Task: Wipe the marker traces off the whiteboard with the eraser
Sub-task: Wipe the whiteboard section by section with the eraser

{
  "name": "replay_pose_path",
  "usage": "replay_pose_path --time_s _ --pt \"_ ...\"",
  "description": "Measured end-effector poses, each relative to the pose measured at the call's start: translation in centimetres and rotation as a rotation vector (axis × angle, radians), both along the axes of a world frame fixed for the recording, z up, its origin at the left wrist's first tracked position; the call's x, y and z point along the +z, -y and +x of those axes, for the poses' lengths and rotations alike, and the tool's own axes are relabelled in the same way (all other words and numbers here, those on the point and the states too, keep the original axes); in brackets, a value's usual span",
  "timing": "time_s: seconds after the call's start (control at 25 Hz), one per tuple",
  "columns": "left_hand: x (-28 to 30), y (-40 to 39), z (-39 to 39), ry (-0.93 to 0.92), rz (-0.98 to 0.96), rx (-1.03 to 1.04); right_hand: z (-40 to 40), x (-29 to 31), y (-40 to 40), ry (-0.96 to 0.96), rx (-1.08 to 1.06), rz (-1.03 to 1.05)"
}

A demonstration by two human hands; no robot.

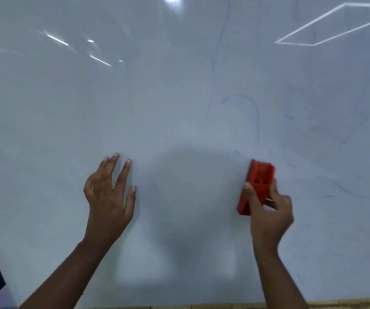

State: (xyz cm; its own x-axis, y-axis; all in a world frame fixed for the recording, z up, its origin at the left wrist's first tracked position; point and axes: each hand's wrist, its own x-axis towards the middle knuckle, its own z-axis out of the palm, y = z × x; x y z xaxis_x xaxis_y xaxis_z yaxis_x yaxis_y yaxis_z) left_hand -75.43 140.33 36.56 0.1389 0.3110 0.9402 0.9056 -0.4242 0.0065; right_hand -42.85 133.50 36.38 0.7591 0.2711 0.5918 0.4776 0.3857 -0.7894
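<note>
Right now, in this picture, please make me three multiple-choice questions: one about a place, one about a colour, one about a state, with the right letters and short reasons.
1. Where do most of the blue marker traces lie on the whiteboard?
A. On the right part
B. On the far left part
C. Only along the bottom edge

2. What colour is the eraser?
A. Green
B. Red-orange
C. Black

3. How is the left hand?
A. Curled round a marker
B. Gripping the eraser
C. Open, fingers spread, holding nothing

Answers:
1. A: the faint blue marker traces run above and to the right of the eraser.
2. B: the eraser is plainly red-orange.
3. C: the left hand has straight, spread fingers at the board, while the right hand grips the eraser.
</note>
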Motion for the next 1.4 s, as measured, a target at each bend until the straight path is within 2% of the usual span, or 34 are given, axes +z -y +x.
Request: replay_pose_path --time_s 0.08,0.16,0.24,0.4,0.48,0.56,0.64,0.84,0.92,1.0,1.08,1.24,1.32,1.4 --pt "0.8 -0.5 -0.9 -0.024 0.028 0.014 1.4 1.9 -0.3 -0.137 -0.011 0.01" --pt "2.2 -1.2 -1.2 -0.023 0.063 0.022 1.0 4.3 -1.1 -0.168 -0.023 0.025" --pt "3.7 -1.8 -1.1 -0.002 0.09 0.008 -1.9 5.5 -1.7 0.004 -0.043 0.044" --pt "5.5 -2.8 -0.2 0.006 0.123 0.028 -9.3 2.6 -2.7 0.594 -0.088 -0.077" --pt "6.3 -2.7 0.4 -0.003 0.15 0.023 -10.8 1.8 -2.7 0.747 -0.107 -0.128" --pt "7.4 -2.5 1.1 -0.015 0.194 -0.007 -9.8 2.2 -2.6 0.788 -0.12 -0.142" --pt "8.6 -2.6 1.5 -0.022 0.231 -0.028 -7.3 3.0 -2.3 0.72 -0.164 -0.129" --pt "9.6 -5.3 -0.3 -0.006 0.259 0.052 0.5 6.9 -1.8 0.167 -0.112 0.101" --pt "8.9 -6.1 -0.6 -0.022 0.266 0.075 1.6 8.2 -1.9 0.069 -0.113 0.136" --pt "8.5 -6.5 -0.4 -0.026 0.282 0.062 0.4 9.1 -2.4 0.064 -0.102 0.15" --pt "8.5 -6.5 -0.3 -0.022 0.297 0.047 -2.8 9.1 -3.2 0.197 -0.077 0.144" --pt "8.5 -6.3 -0.5 -0.022 0.293 0.025 -11.3 6.7 -4.2 0.788 -0.116 0.028" --pt "8.5 -6.3 -0.6 -0.038 0.284 0.025 -13.1 6.7 -4.3 0.916 -0.131 0.009" --pt "8.5 -6.3 -0.7 -0.045 0.288 0.032 -12.4 8.1 -4.4 0.924 -0.165 0.031"
